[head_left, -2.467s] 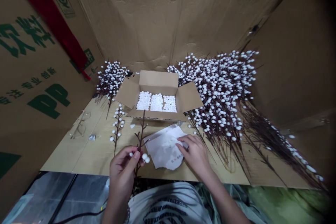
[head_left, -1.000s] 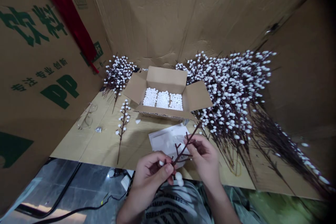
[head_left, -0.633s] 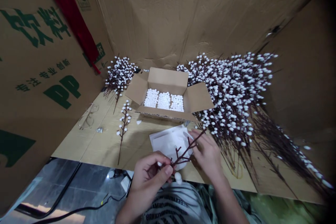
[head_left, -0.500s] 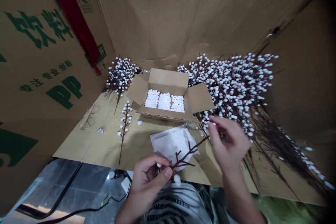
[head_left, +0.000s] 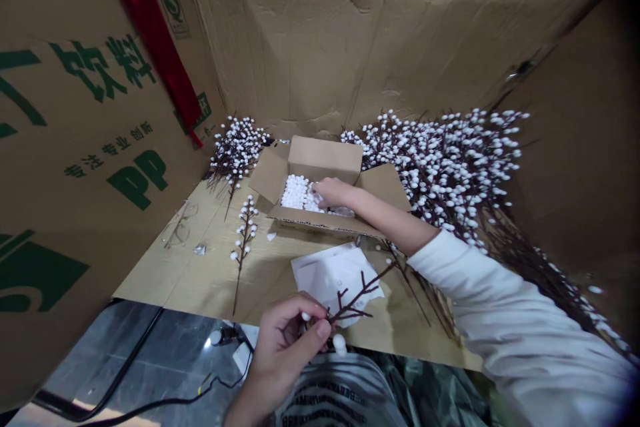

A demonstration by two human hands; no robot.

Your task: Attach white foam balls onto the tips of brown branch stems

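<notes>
left hand (head_left: 290,340): bare twig (head_left: 357,297) is pinched near its base, held just off the near desk (head_left: 200,280) edge so the tips are left free | right hand (head_left: 333,192): sunk among white beads (head_left: 295,193) in the far box (head_left: 325,157), grip can't be told tbh

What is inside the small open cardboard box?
White foam balls fill the box; the right hand rests on them. The box floor and whatever lies under the hand are hidden.

Creased cardboard walls (head_left: 350,33) box in a cardboard-topped bench (head_left: 200,280) on 3 sides; green print (head_left: 135,177), 1 red cloth strip (head_left: 155,33) at L; grey floor (head_left: 150,360) w/ black cable (head_left: 125,403).
</notes>
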